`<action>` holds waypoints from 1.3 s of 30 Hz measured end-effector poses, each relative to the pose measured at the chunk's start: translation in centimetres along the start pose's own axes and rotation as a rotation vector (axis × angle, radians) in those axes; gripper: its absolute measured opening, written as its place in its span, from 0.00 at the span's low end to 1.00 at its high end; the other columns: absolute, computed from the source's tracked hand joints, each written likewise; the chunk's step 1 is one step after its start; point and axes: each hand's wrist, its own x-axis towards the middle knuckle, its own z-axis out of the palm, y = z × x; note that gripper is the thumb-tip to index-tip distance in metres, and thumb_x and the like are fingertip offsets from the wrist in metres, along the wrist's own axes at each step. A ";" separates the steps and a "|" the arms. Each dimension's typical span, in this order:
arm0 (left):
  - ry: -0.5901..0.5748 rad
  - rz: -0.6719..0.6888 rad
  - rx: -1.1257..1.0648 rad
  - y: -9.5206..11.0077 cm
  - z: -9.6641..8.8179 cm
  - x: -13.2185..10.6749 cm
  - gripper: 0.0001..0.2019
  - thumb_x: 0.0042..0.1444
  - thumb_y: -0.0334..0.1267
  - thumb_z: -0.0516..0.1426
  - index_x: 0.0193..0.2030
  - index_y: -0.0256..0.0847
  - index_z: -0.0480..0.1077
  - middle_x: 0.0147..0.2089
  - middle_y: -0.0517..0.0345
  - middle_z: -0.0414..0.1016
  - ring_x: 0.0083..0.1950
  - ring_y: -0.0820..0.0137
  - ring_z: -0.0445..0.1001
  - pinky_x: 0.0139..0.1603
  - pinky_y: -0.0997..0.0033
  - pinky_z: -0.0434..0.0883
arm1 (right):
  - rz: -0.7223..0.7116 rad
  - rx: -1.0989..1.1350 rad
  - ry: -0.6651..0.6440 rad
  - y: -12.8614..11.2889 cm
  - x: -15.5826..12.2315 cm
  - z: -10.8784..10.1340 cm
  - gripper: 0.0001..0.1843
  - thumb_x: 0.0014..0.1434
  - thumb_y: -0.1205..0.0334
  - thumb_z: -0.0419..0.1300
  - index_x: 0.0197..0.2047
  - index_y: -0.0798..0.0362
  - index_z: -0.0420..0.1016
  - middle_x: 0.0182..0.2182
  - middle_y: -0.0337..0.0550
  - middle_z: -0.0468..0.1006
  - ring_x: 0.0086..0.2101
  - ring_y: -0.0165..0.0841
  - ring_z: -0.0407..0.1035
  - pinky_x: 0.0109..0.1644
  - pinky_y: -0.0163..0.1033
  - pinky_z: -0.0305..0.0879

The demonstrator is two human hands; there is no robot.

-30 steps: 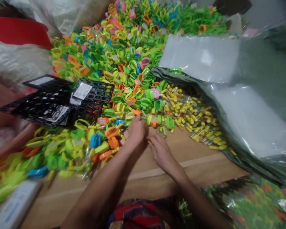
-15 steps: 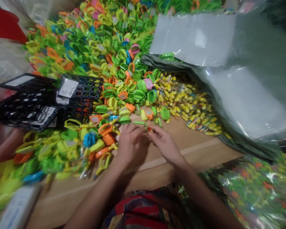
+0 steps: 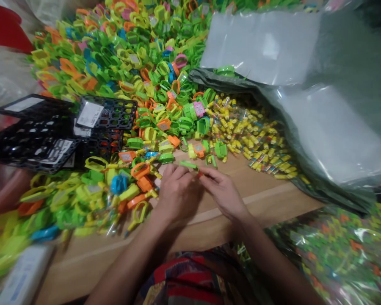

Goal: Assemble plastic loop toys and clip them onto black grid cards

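My left hand (image 3: 177, 188) is closed around a green toy watch (image 3: 188, 164), whose strap sticks out past the fingertips. My right hand (image 3: 224, 190) pinches at the same watch from the other side, where a small red piece (image 3: 200, 173) shows at the fingertips. Most of the watch is covered by my fingers. Just beyond my hands lie more plastic toy watches, among them a green one (image 3: 220, 149) and an orange one (image 3: 199, 149). Small yellow-ended clear tubes (image 3: 241, 127) are heaped to the right.
A big pile of bright toy watches (image 3: 114, 63) covers the back and left of the wooden table (image 3: 257, 199). Black grid trays (image 3: 106, 112) lie on it at left. A dark green plastic sheet with white bags (image 3: 260, 46) is at right; a filled clear bag (image 3: 346, 250) sits below.
Both hands stay at the same spot over the table, still on the green watch. My fingers have shifted only slightly, and the view has tilted a little.
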 end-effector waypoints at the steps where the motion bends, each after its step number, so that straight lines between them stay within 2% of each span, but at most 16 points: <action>1: -0.015 -0.002 0.005 -0.1 0.1 -0.2 0.10 0.64 0.30 0.53 0.37 0.41 0.77 0.37 0.50 0.77 0.38 0.63 0.65 0.40 0.62 0.65 | -0.011 -0.040 -0.003 0.0 0.0 -0.1 0.18 0.62 0.52 0.67 0.54 0.44 0.81 0.52 0.42 0.82 0.51 0.37 0.74 0.60 0.46 0.67; 6: -0.042 0.032 0.026 0.1 1.0 -0.6 0.09 0.63 0.30 0.54 0.38 0.40 0.76 0.35 0.51 0.75 0.38 0.63 0.65 0.39 0.62 0.65 | -0.109 -0.334 0.062 0.3 0.4 -0.6 0.12 0.61 0.58 0.65 0.47 0.47 0.83 0.46 0.42 0.82 0.50 0.40 0.73 0.60 0.48 0.66; 8: -0.034 0.049 0.029 0.4 1.2 -0.7 0.09 0.62 0.29 0.54 0.37 0.39 0.76 0.32 0.51 0.74 0.36 0.63 0.64 0.37 0.63 0.64 | -0.146 -0.385 0.091 0.4 0.4 -0.3 0.10 0.61 0.60 0.63 0.46 0.48 0.82 0.44 0.42 0.81 0.48 0.39 0.73 0.58 0.46 0.67; 11: -0.064 0.065 0.005 0.0 0.5 -0.9 0.10 0.62 0.28 0.54 0.37 0.40 0.76 0.32 0.52 0.74 0.36 0.63 0.65 0.37 0.63 0.64 | -0.181 -0.399 0.030 0.1 0.0 0.1 0.10 0.64 0.59 0.62 0.47 0.47 0.82 0.43 0.42 0.80 0.47 0.38 0.73 0.55 0.44 0.68; 13: -0.109 0.047 0.006 -1.3 -1.6 -1.2 0.10 0.63 0.28 0.54 0.40 0.41 0.77 0.35 0.52 0.76 0.37 0.63 0.66 0.38 0.64 0.65 | -0.191 -0.425 -0.043 -0.6 -0.2 -0.3 0.12 0.65 0.56 0.62 0.51 0.45 0.81 0.44 0.42 0.79 0.47 0.37 0.73 0.54 0.44 0.69; 15: -0.127 -0.043 0.097 -3.0 -4.9 -1.4 0.09 0.64 0.30 0.55 0.42 0.43 0.78 0.36 0.53 0.77 0.38 0.62 0.68 0.37 0.64 0.64 | -0.207 -0.493 -0.042 -1.5 -0.1 -1.7 0.15 0.66 0.53 0.62 0.54 0.44 0.80 0.46 0.44 0.79 0.45 0.38 0.73 0.50 0.44 0.70; 18: -0.016 -0.317 0.377 -5.0 -9.6 -1.2 0.05 0.60 0.38 0.61 0.40 0.43 0.79 0.37 0.53 0.75 0.35 0.61 0.69 0.34 0.64 0.64 | -0.316 -0.714 0.151 -2.3 0.7 -5.4 0.13 0.67 0.53 0.60 0.49 0.45 0.82 0.45 0.47 0.79 0.46 0.41 0.72 0.51 0.48 0.70; 20: 0.065 -0.397 0.416 -5.0 -10.4 -0.6 0.08 0.58 0.41 0.64 0.40 0.42 0.80 0.40 0.52 0.75 0.36 0.62 0.72 0.35 0.64 0.65 | -0.393 -0.877 0.250 -2.1 1.7 -7.9 0.12 0.67 0.57 0.58 0.45 0.47 0.83 0.44 0.48 0.79 0.47 0.43 0.72 0.54 0.51 0.68; 22: 0.023 -0.313 0.256 -3.9 -8.3 0.1 0.06 0.61 0.37 0.60 0.41 0.41 0.79 0.41 0.52 0.76 0.41 0.62 0.74 0.39 0.64 0.69 | -0.429 -1.001 0.255 -1.4 2.8 -9.5 0.13 0.67 0.61 0.56 0.44 0.49 0.83 0.43 0.50 0.79 0.46 0.44 0.71 0.53 0.51 0.67; 23: -0.058 -0.236 0.132 -3.2 -6.4 0.5 0.08 0.63 0.34 0.58 0.42 0.41 0.79 0.41 0.53 0.77 0.44 0.62 0.74 0.42 0.64 0.70 | -0.437 -1.051 0.234 -1.0 3.3 -9.8 0.14 0.67 0.63 0.55 0.45 0.50 0.83 0.42 0.50 0.79 0.45 0.44 0.71 0.52 0.51 0.67; 25: -0.198 -0.110 -0.035 -1.9 -1.5 1.4 0.09 0.63 0.31 0.55 0.42 0.40 0.78 0.39 0.53 0.77 0.42 0.64 0.73 0.43 0.64 0.70 | -0.449 -1.141 0.187 -0.1 3.9 -9.8 0.14 0.66 0.65 0.55 0.45 0.51 0.83 0.42 0.52 0.77 0.45 0.45 0.69 0.50 0.51 0.66; 28: -0.343 -0.027 -0.056 -1.3 5.0 2.6 0.09 0.62 0.32 0.57 0.45 0.40 0.78 0.41 0.50 0.75 0.44 0.62 0.71 0.44 0.62 0.71 | -0.456 -1.226 0.152 0.9 4.1 -9.3 0.14 0.66 0.64 0.55 0.42 0.52 0.83 0.42 0.52 0.74 0.46 0.46 0.67 0.49 0.50 0.65; 30: -0.362 -0.008 -0.029 -1.6 7.4 3.2 0.08 0.62 0.32 0.57 0.43 0.41 0.79 0.41 0.49 0.74 0.45 0.60 0.71 0.44 0.61 0.70 | -0.471 -1.236 0.138 1.1 4.0 -9.3 0.14 0.67 0.64 0.54 0.43 0.52 0.83 0.42 0.52 0.73 0.45 0.45 0.66 0.49 0.50 0.64; 33: -0.306 -0.043 -0.091 -1.8 7.8 3.3 0.07 0.61 0.32 0.58 0.37 0.42 0.79 0.39 0.51 0.72 0.44 0.61 0.70 0.42 0.63 0.69 | -0.477 -1.230 0.098 1.1 3.7 -9.8 0.17 0.67 0.67 0.51 0.50 0.52 0.81 0.42 0.52 0.74 0.45 0.45 0.66 0.50 0.50 0.64; 37: -0.232 -0.183 -0.241 -1.6 5.0 2.4 0.08 0.62 0.33 0.57 0.34 0.40 0.77 0.40 0.51 0.72 0.41 0.66 0.70 0.40 0.66 0.68 | -0.423 -1.244 0.126 0.4 3.1 -9.8 0.12 0.66 0.64 0.55 0.46 0.51 0.81 0.40 0.51 0.73 0.45 0.46 0.65 0.51 0.50 0.64; 39: -0.186 -0.268 -0.307 -1.7 3.5 1.8 0.06 0.62 0.35 0.58 0.35 0.39 0.76 0.40 0.53 0.72 0.39 0.68 0.70 0.39 0.68 0.67 | -0.400 -1.216 0.160 -0.1 2.6 -9.1 0.09 0.66 0.63 0.58 0.44 0.50 0.80 0.43 0.51 0.73 0.48 0.46 0.65 0.53 0.51 0.62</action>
